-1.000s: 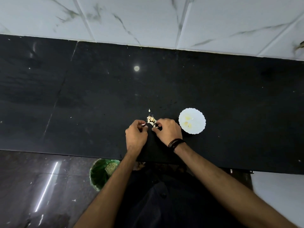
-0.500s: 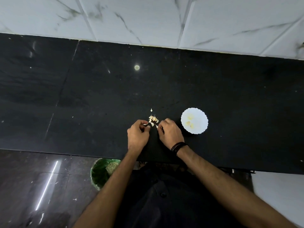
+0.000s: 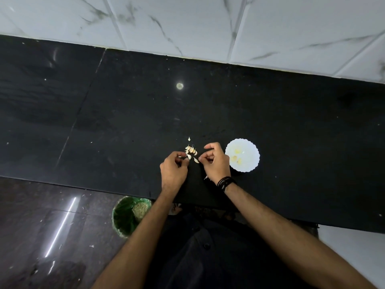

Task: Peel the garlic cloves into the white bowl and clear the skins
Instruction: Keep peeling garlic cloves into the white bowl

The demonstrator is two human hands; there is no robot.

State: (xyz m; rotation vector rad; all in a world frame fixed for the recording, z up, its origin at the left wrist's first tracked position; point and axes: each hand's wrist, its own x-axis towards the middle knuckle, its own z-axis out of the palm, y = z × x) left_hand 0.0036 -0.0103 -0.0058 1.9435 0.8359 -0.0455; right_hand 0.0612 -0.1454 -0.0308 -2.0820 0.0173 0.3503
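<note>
Item: garlic peeling, step in progress.

Bench (image 3: pixel 291 113): black stone, backed by white marbled wall tiles (image 3: pixel 187 21).

Unpeeled garlic cloves (image 3: pixel 191 150): a small heap lying on the bench just beyond both hands.

Left hand (image 3: pixel 174 171): fingers curled, the grip seemingly pinched on one clove (image 3: pixel 189 156) at the fingertips; the contact is too small to be confirmed.

Right hand (image 3: pixel 216 163): fingers curled just beside the heap, a black band at the wrist. Whether a skin is held in its grip cannot be told.

Loose skin (image 3: pixel 195 160): one pale flake lying between the hands.

White bowl (image 3: pixel 250 147): scalloped rim, set just right of the right hand; a few peeled cloves (image 3: pixel 237 157) are held inside.

Green bin (image 3: pixel 125 217): on the floor below the bench edge.

Handling note: the clove is best held steady by the left hand while the skin is drawn off from the tip by the right. The bare clove is to be dropped into the bowl, and skins kept together for clearing.
</note>
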